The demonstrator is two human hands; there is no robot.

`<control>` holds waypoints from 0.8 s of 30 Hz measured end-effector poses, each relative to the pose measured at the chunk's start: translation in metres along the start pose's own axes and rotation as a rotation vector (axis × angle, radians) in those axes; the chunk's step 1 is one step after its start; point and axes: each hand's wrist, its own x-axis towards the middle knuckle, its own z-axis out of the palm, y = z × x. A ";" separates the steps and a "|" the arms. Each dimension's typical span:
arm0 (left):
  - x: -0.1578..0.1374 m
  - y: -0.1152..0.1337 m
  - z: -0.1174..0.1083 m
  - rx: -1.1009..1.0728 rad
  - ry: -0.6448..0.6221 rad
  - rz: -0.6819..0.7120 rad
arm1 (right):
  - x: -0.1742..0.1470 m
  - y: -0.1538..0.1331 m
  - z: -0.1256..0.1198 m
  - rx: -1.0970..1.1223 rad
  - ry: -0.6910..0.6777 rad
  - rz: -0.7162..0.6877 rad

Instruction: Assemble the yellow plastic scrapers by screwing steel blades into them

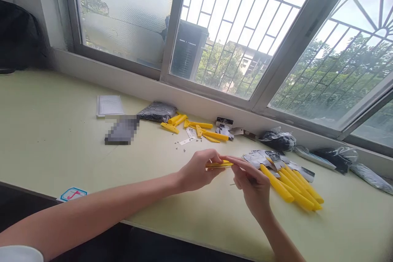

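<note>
Over the front part of the table, my left hand (199,170) is closed around a flat yellow plastic scraper head (219,164), held level. My right hand (253,184) reaches in from the right, its fingertips touching the right end of that piece. A thin metal shaft (232,184) pokes out below the right fingers, with something dark in the palm; it looks like a screwdriver, mostly hidden. To the right lies a pile of yellow scraper handles (294,186) with printed cards. Farther back are loose yellow scraper parts (211,135), small screws (184,150) and white strips (186,141).
Along the window sill lie a dark plastic-wrapped packet (157,111), a black card box (224,121) and several bagged bundles (279,139). A white paper pad (109,105) and a blurred dark object (122,130) are at the left. A sticker (73,194) marks the table's front edge.
</note>
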 end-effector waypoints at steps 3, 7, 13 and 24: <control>0.000 0.000 0.000 0.011 -0.004 0.044 | 0.000 -0.001 0.001 0.023 -0.008 -0.037; 0.000 0.003 -0.001 0.035 -0.029 0.113 | 0.002 -0.004 -0.002 -0.164 0.005 -0.226; 0.000 0.005 -0.006 0.126 -0.084 0.242 | 0.001 -0.008 -0.017 -0.487 0.078 -0.591; 0.000 0.000 -0.009 0.225 -0.158 0.406 | -0.013 -0.010 -0.034 -0.610 -0.130 -0.613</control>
